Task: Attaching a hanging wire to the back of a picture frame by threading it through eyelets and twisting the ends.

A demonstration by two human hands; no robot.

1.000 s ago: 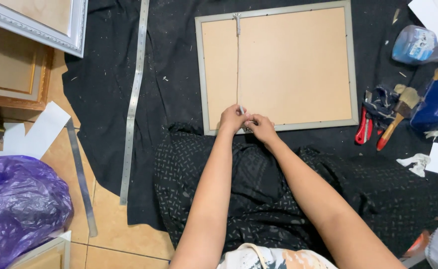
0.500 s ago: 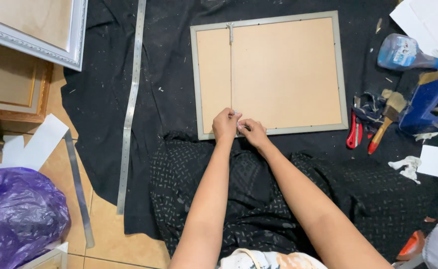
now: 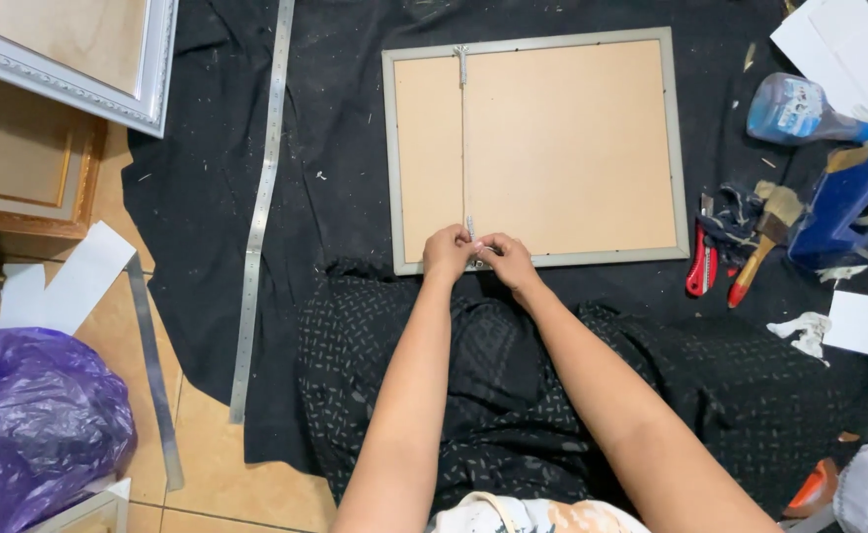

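Both hands have barely shifted since the earlier frames; they stay pinched together at the near edge of the frame (image 3: 535, 148), and only the view has slid a little. Left hand (image 3: 449, 252) and right hand (image 3: 506, 259) meet at a small metal clip (image 3: 471, 233) on the frame's lower rail, fingertips closed on it or on the thin wire (image 3: 463, 148); which of the two each grip holds I cannot tell.

That frame lies face down on a black cloth (image 3: 335, 168) spread over the floor, just beyond the person's knees. It is rectangular, with a narrow grey-silver border and a plain tan backing board. The wire runs straight across the board, left of centre, from a second clip (image 3: 461, 61) on the far rail to the hands.

Left of it a long metal ruler (image 3: 261, 207) lies on the cloth. To the right are a red cutter (image 3: 697, 271), a brush (image 3: 761, 237), a spray bottle (image 3: 809, 109) and a blue tape dispenser (image 3: 848, 202). A purple bag (image 3: 29, 424) sits at lower left.
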